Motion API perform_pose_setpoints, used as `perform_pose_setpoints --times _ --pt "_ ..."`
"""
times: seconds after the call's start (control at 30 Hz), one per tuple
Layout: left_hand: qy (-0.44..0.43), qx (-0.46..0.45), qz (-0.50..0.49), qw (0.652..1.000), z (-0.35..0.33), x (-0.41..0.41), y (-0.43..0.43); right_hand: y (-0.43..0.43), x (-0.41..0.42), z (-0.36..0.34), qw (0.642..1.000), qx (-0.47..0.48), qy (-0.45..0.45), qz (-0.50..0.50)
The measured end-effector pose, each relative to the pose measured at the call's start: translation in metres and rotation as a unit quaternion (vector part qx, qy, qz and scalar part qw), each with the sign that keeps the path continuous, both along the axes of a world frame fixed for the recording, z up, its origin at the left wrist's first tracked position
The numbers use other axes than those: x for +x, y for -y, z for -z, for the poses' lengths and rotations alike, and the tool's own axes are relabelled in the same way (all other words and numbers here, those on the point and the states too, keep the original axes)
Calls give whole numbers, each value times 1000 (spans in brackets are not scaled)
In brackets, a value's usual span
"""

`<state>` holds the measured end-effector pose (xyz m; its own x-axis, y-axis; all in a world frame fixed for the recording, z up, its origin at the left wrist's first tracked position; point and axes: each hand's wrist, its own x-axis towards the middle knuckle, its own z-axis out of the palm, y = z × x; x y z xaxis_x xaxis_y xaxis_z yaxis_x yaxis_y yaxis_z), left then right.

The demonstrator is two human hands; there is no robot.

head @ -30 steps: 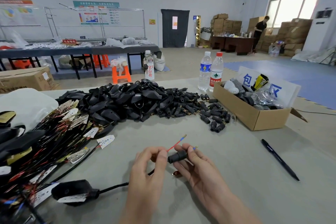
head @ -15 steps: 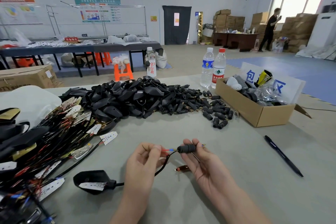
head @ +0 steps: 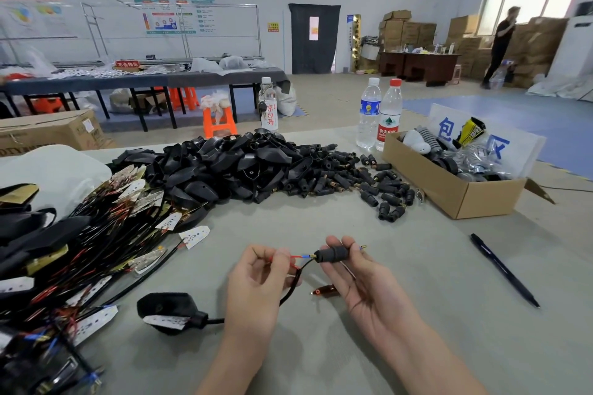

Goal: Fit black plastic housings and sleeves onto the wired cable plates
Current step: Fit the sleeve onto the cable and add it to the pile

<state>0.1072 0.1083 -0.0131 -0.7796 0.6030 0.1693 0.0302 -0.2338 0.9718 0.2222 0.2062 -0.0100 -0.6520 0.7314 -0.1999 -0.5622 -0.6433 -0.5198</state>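
Note:
My right hand (head: 362, 279) pinches a black plastic sleeve (head: 332, 254) between thumb and fingertips above the table. My left hand (head: 260, 279) pinches the red wire (head: 296, 256) that runs into the sleeve's left end. A black cable (head: 292, 285) drops from the wires to a black housing (head: 168, 309) with a white plate in it, lying on the table at lower left. A small brown terminal (head: 324, 291) lies under my right hand. A heap of black housings (head: 224, 167) and loose sleeves (head: 369, 183) fills the middle of the table.
A tangle of wired plates (head: 80, 240) covers the left side. A cardboard box (head: 455, 189) of parts stands at the right, two water bottles (head: 380, 115) behind it. A black pen (head: 503, 269) lies at the right. A person (head: 500, 45) stands far off by stacked cartons.
The sleeve has turned level and the red and blue wire tips now enter its left end. My hands have drawn slightly apart. The housing on the table has slid right.

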Motion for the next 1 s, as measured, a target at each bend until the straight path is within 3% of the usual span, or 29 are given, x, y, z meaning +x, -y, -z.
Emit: perform_pose_setpoints --times 1.0 --pt "-127 -28 78 988 12 10 2 3 -2 2 1000 21 4 -9"
